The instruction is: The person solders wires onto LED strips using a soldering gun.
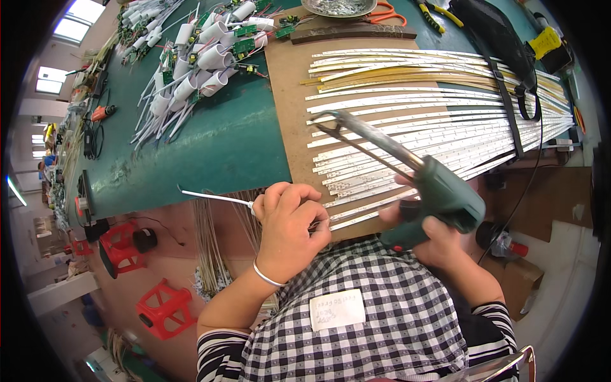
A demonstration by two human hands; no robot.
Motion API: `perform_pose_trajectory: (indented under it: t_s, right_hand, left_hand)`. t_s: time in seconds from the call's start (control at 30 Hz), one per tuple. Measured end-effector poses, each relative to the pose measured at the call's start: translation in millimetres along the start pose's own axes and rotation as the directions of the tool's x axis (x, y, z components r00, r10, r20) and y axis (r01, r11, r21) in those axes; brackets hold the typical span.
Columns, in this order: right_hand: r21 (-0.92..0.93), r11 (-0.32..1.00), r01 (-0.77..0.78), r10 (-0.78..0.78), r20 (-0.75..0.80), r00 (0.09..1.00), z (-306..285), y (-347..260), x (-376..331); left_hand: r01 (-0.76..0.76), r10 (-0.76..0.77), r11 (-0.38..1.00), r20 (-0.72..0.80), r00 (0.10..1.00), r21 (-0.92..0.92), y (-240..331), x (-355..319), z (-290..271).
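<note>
My right hand grips a dark green soldering gun by its handle. The gun's long metal barrel reaches up and left, with its bent tip over the left ends of the LED strips. These thin white and yellow strips lie side by side on a brown board. At the board's near edge, my left hand is closed with fingers pinched together. A thin white cable with a bent end sticks out leftward from it. What lies between the fingertips is partly hidden.
Upper left on the green table lies a pile of white tubes with circuit boards. A metal dish, orange scissors and yellow-black pliers sit at the back. A black strap crosses the strips. Red stools stand below left.
</note>
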State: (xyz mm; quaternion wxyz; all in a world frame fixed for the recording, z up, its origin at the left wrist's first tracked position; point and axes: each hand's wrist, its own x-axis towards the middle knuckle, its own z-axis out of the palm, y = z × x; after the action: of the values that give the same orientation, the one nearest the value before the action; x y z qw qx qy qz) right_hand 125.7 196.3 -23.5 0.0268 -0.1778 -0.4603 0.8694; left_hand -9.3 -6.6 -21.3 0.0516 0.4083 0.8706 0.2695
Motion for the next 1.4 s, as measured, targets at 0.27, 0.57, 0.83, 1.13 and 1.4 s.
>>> perform_pose_trajectory:
  t_s: [0.27,0.57,0.83,1.13,1.4]
  right_hand:
    - [-0.537,0.842,-0.052,0.078,0.026,0.997,-48.1,-18.3,-64.3]
    - [-0.854,0.478,0.206,-0.168,0.141,0.976,-33.7,-24.0,-65.0]
    - [-0.919,0.212,0.332,-0.148,0.306,0.941,-28.9,-30.9,-57.1]
    - [-0.920,0.186,0.345,-0.131,0.325,0.937,-25.6,-34.3,-53.8]
    - [-0.683,0.723,-0.105,0.022,-0.130,0.991,-28.2,-42.5,-65.6]
  left_hand:
    - [-0.058,0.058,0.998,-0.039,0.998,0.010,-3.2,-0.3,0.2]
    - [-0.074,0.074,0.997,-0.028,0.997,-0.023,-5.3,0.5,0.4]
    - [-0.088,0.087,0.996,-0.034,0.996,-0.033,-6.8,0.5,-0.3]
    - [-0.095,0.093,0.995,-0.033,0.995,-0.035,-7.3,0.5,0.1]
    - [-0.094,0.094,0.995,-0.014,0.996,-0.037,-7.4,1.4,-2.1]
